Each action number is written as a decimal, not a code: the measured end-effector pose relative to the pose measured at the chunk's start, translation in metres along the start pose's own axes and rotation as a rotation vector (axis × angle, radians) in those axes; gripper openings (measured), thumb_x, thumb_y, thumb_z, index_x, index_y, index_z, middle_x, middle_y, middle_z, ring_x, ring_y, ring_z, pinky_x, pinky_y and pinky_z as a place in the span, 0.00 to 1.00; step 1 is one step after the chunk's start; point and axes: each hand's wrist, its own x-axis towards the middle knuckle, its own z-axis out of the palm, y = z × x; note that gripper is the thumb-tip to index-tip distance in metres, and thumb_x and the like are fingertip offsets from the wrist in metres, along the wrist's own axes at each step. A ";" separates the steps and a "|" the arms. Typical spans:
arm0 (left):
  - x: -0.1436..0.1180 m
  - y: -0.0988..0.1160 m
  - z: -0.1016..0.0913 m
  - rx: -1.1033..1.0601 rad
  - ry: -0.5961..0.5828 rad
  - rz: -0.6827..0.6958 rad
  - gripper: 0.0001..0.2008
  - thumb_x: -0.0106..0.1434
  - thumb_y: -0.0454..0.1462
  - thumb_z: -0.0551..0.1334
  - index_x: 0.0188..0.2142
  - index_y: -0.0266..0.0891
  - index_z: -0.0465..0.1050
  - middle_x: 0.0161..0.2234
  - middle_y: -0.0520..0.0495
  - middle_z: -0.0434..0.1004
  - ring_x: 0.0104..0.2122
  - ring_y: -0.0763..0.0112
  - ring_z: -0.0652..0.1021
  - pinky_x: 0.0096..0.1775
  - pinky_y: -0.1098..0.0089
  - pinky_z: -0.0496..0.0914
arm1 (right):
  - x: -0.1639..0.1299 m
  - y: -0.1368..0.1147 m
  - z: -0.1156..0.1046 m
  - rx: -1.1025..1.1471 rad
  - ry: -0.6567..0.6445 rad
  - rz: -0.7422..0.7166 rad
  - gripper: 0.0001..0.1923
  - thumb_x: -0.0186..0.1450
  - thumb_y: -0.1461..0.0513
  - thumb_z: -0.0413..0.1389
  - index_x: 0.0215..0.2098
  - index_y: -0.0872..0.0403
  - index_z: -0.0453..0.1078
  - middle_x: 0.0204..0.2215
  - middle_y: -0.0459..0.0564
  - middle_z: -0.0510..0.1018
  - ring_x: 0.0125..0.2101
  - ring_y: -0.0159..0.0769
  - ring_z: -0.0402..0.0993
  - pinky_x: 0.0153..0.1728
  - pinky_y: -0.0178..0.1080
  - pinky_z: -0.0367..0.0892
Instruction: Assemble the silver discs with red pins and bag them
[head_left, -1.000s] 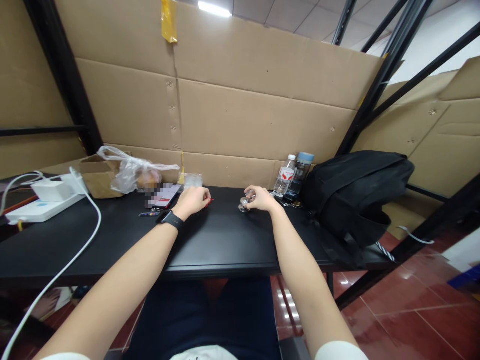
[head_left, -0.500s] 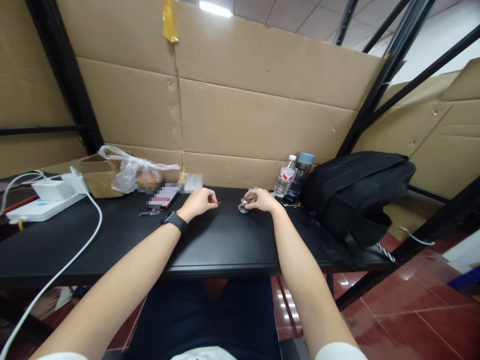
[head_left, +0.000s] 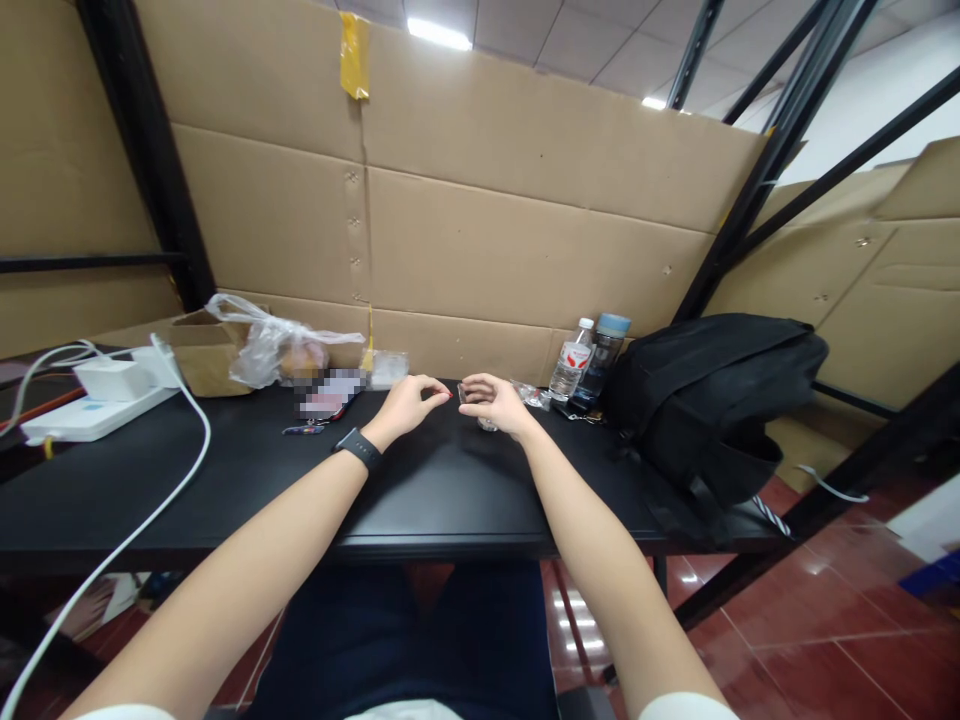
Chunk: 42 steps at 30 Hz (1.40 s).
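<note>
Hands meet near the far edge of the black table (head_left: 225, 470). The left hand (head_left: 409, 405), a dark watch (head_left: 358, 448) on its wrist, pinches a small red-tipped thing (head_left: 448, 397), too small to identify, between thumb and forefinger. The right hand (head_left: 491, 403) is curled around a small clear object (head_left: 487, 424), just right of the left hand. Two bottles (head_left: 589, 357) and a black backpack (head_left: 712, 400) stand to the right of that hand.
</note>
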 end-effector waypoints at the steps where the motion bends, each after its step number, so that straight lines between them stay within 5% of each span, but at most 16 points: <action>1: 0.000 0.001 0.002 -0.011 0.016 0.021 0.12 0.66 0.44 0.62 0.37 0.41 0.82 0.40 0.45 0.83 0.41 0.61 0.80 0.47 0.63 0.71 | 0.000 -0.001 0.004 0.018 0.004 -0.010 0.29 0.46 0.58 0.74 0.44 0.53 0.72 0.47 0.54 0.81 0.40 0.37 0.80 0.48 0.45 0.75; 13: -0.002 0.007 0.009 -0.002 0.124 0.116 0.08 0.65 0.40 0.63 0.36 0.40 0.80 0.38 0.45 0.74 0.40 0.63 0.77 0.47 0.61 0.70 | -0.002 -0.005 0.021 0.082 0.064 -0.001 0.26 0.43 0.57 0.75 0.37 0.54 0.72 0.40 0.51 0.82 0.36 0.37 0.81 0.45 0.43 0.76; 24: -0.002 0.007 0.007 -0.045 0.090 0.189 0.08 0.64 0.41 0.65 0.35 0.41 0.81 0.39 0.46 0.74 0.40 0.64 0.76 0.46 0.63 0.71 | -0.008 -0.016 0.027 0.039 0.016 0.054 0.22 0.54 0.47 0.69 0.27 0.55 0.69 0.30 0.51 0.81 0.33 0.37 0.80 0.36 0.38 0.72; 31: -0.001 0.010 -0.001 -0.018 0.110 0.148 0.12 0.66 0.44 0.62 0.36 0.41 0.82 0.39 0.46 0.73 0.41 0.64 0.75 0.47 0.63 0.70 | -0.008 -0.020 0.019 0.019 -0.007 0.014 0.20 0.55 0.47 0.68 0.33 0.54 0.75 0.47 0.55 0.81 0.37 0.38 0.81 0.37 0.38 0.73; 35: -0.002 0.014 -0.001 0.012 0.102 0.157 0.10 0.66 0.42 0.62 0.36 0.41 0.81 0.39 0.45 0.73 0.41 0.63 0.75 0.47 0.62 0.71 | -0.007 -0.018 0.017 -0.080 0.019 -0.036 0.18 0.56 0.48 0.67 0.30 0.55 0.77 0.47 0.55 0.79 0.37 0.38 0.78 0.35 0.38 0.73; 42: -0.003 0.018 0.002 -0.143 0.073 0.133 0.12 0.66 0.40 0.60 0.47 0.40 0.75 0.45 0.44 0.77 0.47 0.62 0.77 0.53 0.61 0.70 | -0.003 -0.012 0.011 -0.317 0.042 -0.106 0.09 0.59 0.55 0.65 0.27 0.52 0.78 0.45 0.52 0.76 0.47 0.41 0.75 0.54 0.47 0.67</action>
